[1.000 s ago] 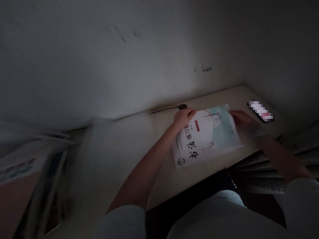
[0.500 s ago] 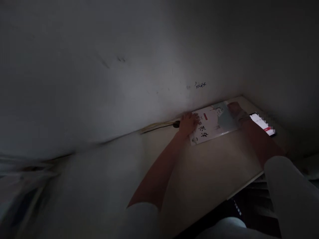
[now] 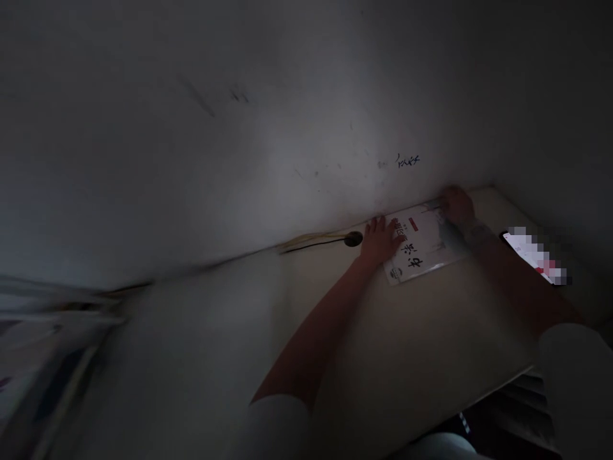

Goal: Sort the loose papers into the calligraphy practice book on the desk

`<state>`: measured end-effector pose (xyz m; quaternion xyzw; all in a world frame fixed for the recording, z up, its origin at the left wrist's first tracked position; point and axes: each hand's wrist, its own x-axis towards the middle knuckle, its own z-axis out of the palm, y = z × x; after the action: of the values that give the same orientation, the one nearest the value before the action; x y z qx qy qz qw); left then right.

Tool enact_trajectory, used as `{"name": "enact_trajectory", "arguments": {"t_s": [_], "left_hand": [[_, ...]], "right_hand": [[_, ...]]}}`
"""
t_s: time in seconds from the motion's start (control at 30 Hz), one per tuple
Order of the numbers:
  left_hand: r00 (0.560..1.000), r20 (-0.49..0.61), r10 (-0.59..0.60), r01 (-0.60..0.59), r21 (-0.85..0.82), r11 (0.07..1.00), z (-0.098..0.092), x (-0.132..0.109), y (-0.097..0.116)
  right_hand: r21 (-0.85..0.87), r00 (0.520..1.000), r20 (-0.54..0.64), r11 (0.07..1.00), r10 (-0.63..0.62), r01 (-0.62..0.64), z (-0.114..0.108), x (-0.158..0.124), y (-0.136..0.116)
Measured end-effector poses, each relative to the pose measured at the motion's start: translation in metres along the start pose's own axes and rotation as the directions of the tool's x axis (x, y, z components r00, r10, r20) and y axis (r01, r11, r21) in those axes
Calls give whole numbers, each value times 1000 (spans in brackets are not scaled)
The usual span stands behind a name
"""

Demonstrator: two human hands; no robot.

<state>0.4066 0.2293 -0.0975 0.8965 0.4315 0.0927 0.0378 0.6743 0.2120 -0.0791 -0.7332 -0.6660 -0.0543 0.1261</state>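
Observation:
A pale book [image 3: 424,246] with red and black lettering and a greenish-grey patch lies flat on the desk, its far edge along the wall. My left hand [image 3: 382,241] rests on its left end, fingers spread. At the far right corner of the book, my right hand [image 3: 457,206] is curled over the edge; its fingertips are dim and partly hidden. Just left of my left hand is a dark round cable hole [image 3: 353,239] in the desktop.
A lit phone [image 3: 531,255] lies on the desk right of my right forearm. Thin cables [image 3: 311,241] run along the wall edge to the hole. The wall [image 3: 287,153] rises directly behind the desk [image 3: 383,345]. Blurred items stand at the far left.
The view has shifted, so most things appear further right. My right hand has moved from the book's right side onto its far right corner. The fingers of my left hand are spread wider.

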Motion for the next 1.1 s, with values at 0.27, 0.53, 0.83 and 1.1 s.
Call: {"name": "enact_trajectory", "arguments": {"t_s": [0.27, 0.53, 0.83, 1.1], "left_hand": [[999, -11, 42, -41, 3, 999, -1, 3, -1], [998, 29, -60, 60, 4, 998, -19, -19, 24], [969, 164, 183, -181, -24, 983, -9, -74, 54], [972, 137, 193, -185, -69, 980, -7, -62, 54]], "right_hand": [[-39, 991, 120, 998, -52, 57, 16, -14, 12], [-78, 985, 164, 996, 51, -39, 12, -12, 29], [-95, 975, 189, 990, 119, -102, 5, -10, 28], [-69, 976, 165, 989, 138, -129, -19, -15, 4]]}}
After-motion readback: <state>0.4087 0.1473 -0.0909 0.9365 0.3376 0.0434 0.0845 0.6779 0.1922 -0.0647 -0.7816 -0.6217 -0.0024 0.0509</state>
